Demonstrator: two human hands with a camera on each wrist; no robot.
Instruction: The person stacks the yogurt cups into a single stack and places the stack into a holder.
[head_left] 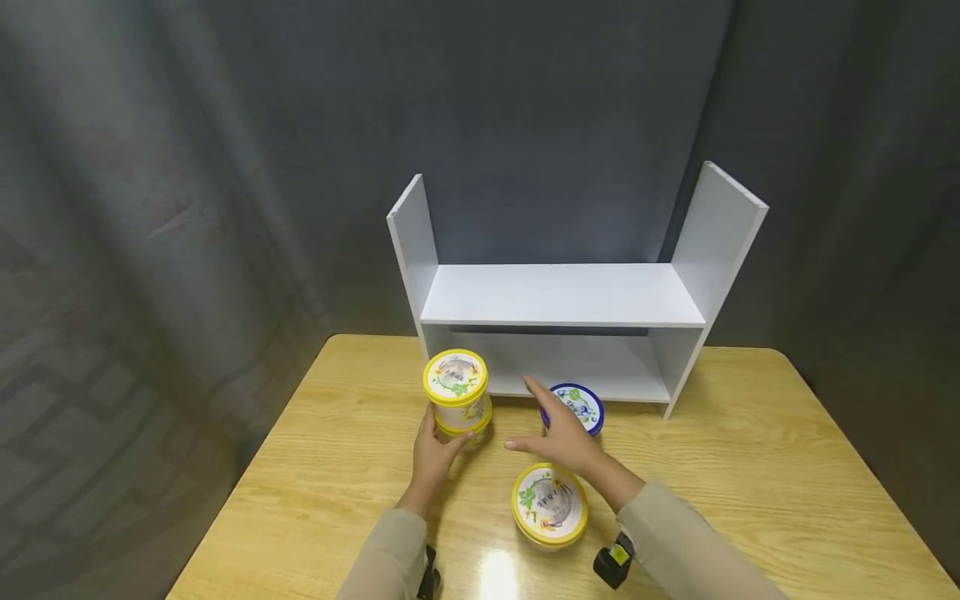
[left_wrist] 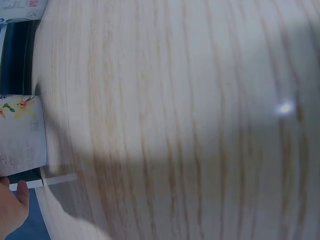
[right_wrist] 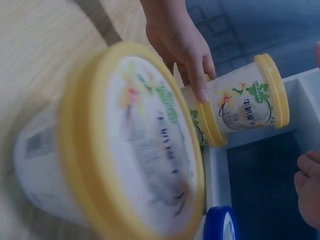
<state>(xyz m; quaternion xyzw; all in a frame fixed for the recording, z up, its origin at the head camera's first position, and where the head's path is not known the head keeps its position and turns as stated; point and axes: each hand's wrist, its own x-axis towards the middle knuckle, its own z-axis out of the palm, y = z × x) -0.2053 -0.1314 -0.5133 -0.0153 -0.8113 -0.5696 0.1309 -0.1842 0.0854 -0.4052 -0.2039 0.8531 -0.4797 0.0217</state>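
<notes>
Two-tub stack held at the front left of the shelf unit

Largest item: white shelf unit (head_left: 558, 296), on the wood-grain tabletop (head_left: 360, 400).

Next, the stack, in front of the unit's left end. An upper yellow-lidded tub (head_left: 455, 379) sits on a lower yellow-lidded tub (head_left: 480, 435). The stack's long axis runs near vertical, lids uppermost; the upper tub's side print faces the right wrist camera. Whether the base touches the wood cannot be confirmed. The left hand (head_left: 435, 454) grips the lower tub near its lid, thumb and fingers curled around it; the upper tub has no hand on it.

Assessed handling: light to moderate, contents unknown; walls probably thin and yielding, smooth enough to slip. Recommended hold: around the lower tub just under its rim, kept level, as the upper one could slide.

The loose yellow-lidded tub (head_left: 550, 506) stands upright nearer the person, tapering to its base.

Last, the blue-lidded tub (head_left: 581, 407), lid up, partly hidden by the right hand (head_left: 562, 433), whose thumb and forefinger are spread wide, holding nothing.
</notes>
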